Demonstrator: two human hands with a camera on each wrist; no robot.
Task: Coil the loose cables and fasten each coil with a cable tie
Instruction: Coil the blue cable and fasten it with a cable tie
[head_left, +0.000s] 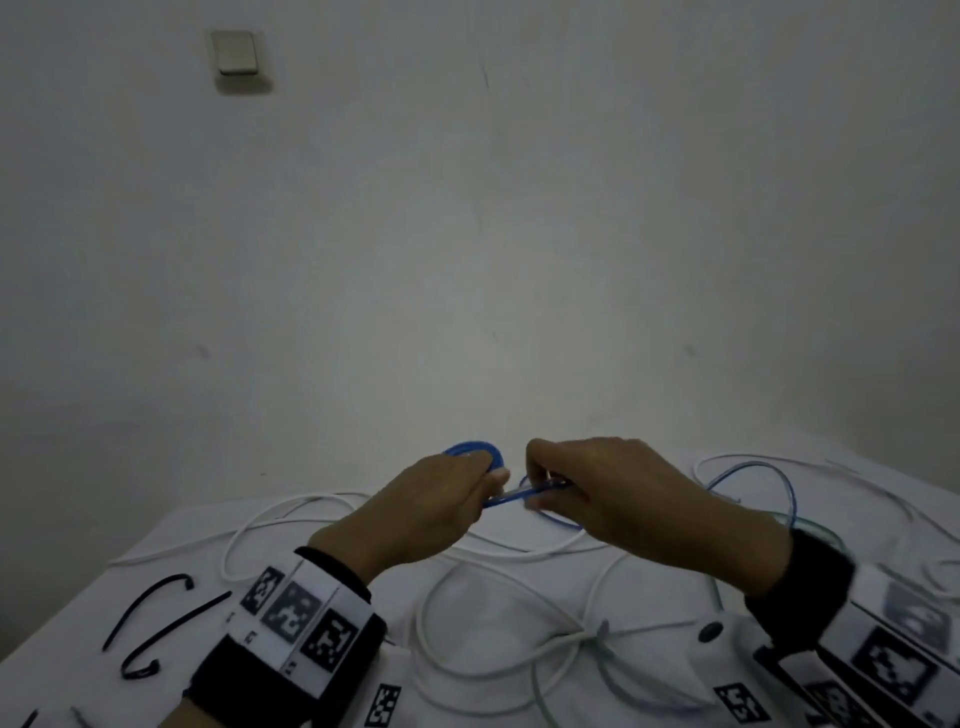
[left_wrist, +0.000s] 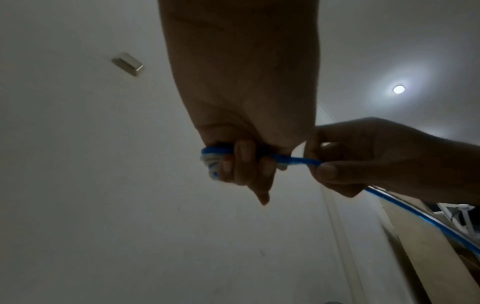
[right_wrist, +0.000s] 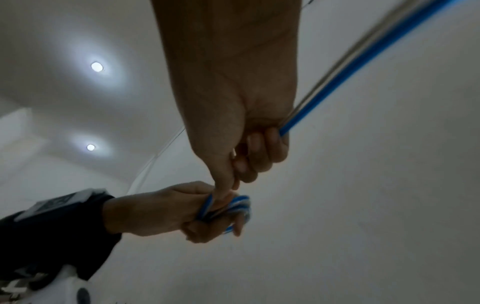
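Note:
My left hand grips a small coil of blue cable above the white table. In the left wrist view the coil bulges out beside the curled fingers. My right hand pinches the blue cable's loose run just right of the coil, and the rest of the blue cable trails off to the right. In the right wrist view that cable passes through the curled right fingers toward the coil.
Loose white cables loop over the table beneath both hands. Black cable ties lie at the front left. More white cable lies at the far right. A wall with a switch stands behind the table.

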